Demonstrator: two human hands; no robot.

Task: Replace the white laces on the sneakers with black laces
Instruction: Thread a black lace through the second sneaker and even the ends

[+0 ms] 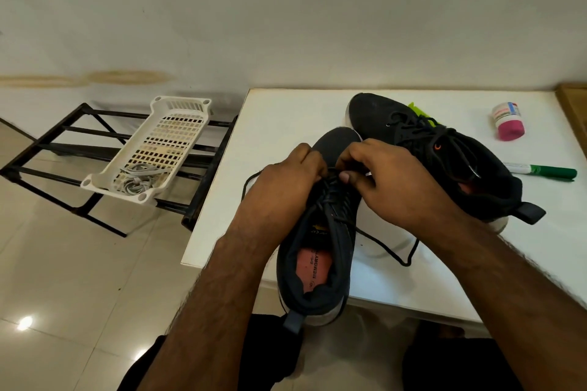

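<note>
1. Head view: we see the near sneaker [320,232] at the counter's [286,111] front edge, heel overhanging toward us, toe pointing to the far edge; its long axis runs straight away from us, between the two forearms.
2. The black lace [390,246] crosses the eyelets; one loose end trails toward the left edge, another loops on the counter to the right.
3. Our left hand [286,181] curls over the forefoot from the left; it seems to pinch the lace, though the fingertips are hidden.
4. Our right hand [381,178] meets it from the right, thumb and fingers closed on the lace at the lower eyelets.
5. The second sneaker [444,155], already black-laced, lies behind toward the far right.
6. White laces [136,178] lie in a basket [178,111] off the counter's left edge.
</note>
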